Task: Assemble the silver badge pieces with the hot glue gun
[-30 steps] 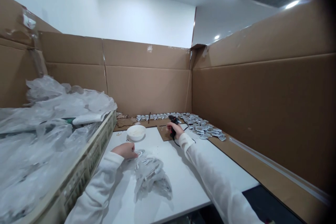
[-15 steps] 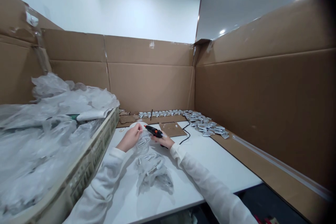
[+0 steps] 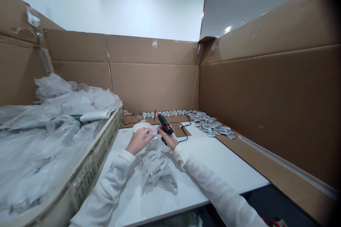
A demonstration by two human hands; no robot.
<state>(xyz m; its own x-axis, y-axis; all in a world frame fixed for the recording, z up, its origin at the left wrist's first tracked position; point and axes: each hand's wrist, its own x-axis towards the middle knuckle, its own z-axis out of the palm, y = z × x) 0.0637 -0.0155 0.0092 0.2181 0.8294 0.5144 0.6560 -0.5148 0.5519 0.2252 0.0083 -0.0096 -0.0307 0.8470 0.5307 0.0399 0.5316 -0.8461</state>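
My right hand [image 3: 167, 141] is closed round a black glue gun [image 3: 164, 125] with an orange tip that points up and to the left; its black cord [image 3: 183, 133] trails off to the right. My left hand [image 3: 139, 140] is closed on a small clear plastic-wrapped piece [image 3: 152, 137], held up right next to the gun. Both hands meet above the white table [image 3: 213, 163]. A crumpled clear plastic bag [image 3: 157, 173] with more pieces lies on the table just below my hands.
A white bowl [image 3: 140, 126] sits behind my left hand. A beige crate [image 3: 90, 170] full of clear plastic bags fills the left. Several small silver pieces [image 3: 210, 127] lie in rows at the back and right. Cardboard walls [image 3: 266, 106] enclose the table.
My right hand brought the glue gun from the far cardboard pad back to my left hand and tilted its tip upward. My left hand lifted a wrapped piece off the table.
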